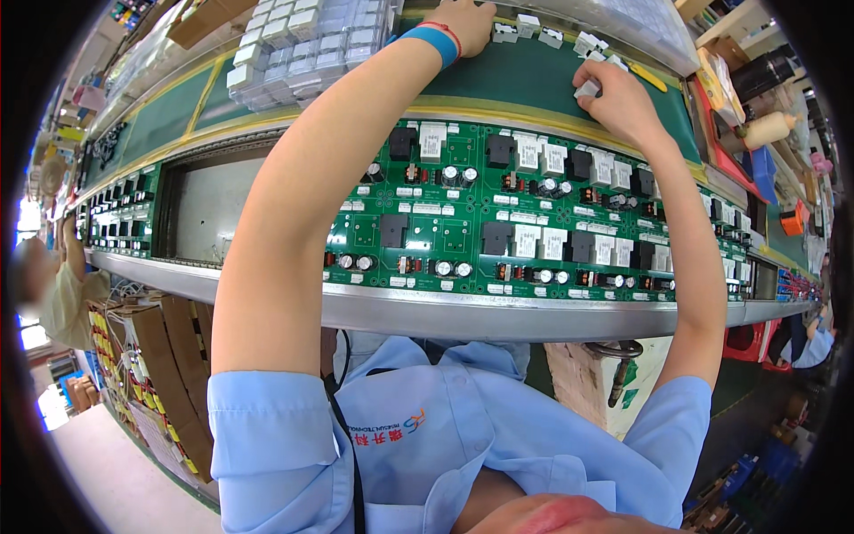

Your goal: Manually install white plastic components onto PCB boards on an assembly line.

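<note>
- Pinching a white block (pixel 587 88) far right, the right hand (pixel 620 100) was nearly closed!
- Left hand (pixel 466 28) curled far centre; hold hidden.
- Right boards (pixel 563 214) looked filled; left board (pixel 431 236) apparently lacked blocks.

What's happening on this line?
A person in a light-blue shirt has both arms over green circuit boards. The right hand pinches a small white rectangular block; the left hand is beside loose white blocks on the green work surface, its grip unclear. Boards nearer the left arm show bare spots.
</note>
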Demonstrator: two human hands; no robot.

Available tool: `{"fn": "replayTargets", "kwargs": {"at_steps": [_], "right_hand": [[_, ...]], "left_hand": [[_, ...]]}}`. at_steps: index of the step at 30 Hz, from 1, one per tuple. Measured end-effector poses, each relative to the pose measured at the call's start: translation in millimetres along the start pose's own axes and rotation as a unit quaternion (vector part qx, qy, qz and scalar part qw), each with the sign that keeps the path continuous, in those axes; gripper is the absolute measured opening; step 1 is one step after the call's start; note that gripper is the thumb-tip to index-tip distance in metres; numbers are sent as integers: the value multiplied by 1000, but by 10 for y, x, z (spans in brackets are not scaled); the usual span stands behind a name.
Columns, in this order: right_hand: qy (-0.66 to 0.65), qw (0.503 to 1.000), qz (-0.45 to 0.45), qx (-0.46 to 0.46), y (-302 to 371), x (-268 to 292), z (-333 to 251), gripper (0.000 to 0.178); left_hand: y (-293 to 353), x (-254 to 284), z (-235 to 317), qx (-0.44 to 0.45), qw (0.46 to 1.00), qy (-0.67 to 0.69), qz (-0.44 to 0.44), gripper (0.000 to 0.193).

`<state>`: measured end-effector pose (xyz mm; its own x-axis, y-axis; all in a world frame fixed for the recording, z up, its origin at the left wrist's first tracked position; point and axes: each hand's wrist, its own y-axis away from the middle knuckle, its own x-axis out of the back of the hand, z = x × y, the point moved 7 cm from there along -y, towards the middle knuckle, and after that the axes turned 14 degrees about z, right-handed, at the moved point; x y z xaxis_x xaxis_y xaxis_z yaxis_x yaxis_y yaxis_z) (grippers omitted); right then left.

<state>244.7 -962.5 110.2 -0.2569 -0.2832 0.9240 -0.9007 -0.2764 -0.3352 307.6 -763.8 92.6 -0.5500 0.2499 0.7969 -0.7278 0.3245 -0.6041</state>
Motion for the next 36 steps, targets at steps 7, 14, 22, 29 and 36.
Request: {"fn": "replayTargets", "kwargs": {"at_steps": [7,14,22,29,36], "right_hand": [[-192,979,66,26,101,235,-298,24],[-326,940,23,92,350,156,-1230,30],[-113,964,36,237,535,13,-1586,40],[-93,955,23,282,493,38,-1729,37],[-94,964,-46,243,348,30,-1620,18]], "left_hand": [[-78,180,71,54,997,37,50,28],[-191,1024,-228,441,421,792,-31,18],[899,2233,-704,454,577,679,-6,24],[1845,2039,-765,381,514,750,-170,36],[2136,1838,-667,442,560,684,-153,49]]}}
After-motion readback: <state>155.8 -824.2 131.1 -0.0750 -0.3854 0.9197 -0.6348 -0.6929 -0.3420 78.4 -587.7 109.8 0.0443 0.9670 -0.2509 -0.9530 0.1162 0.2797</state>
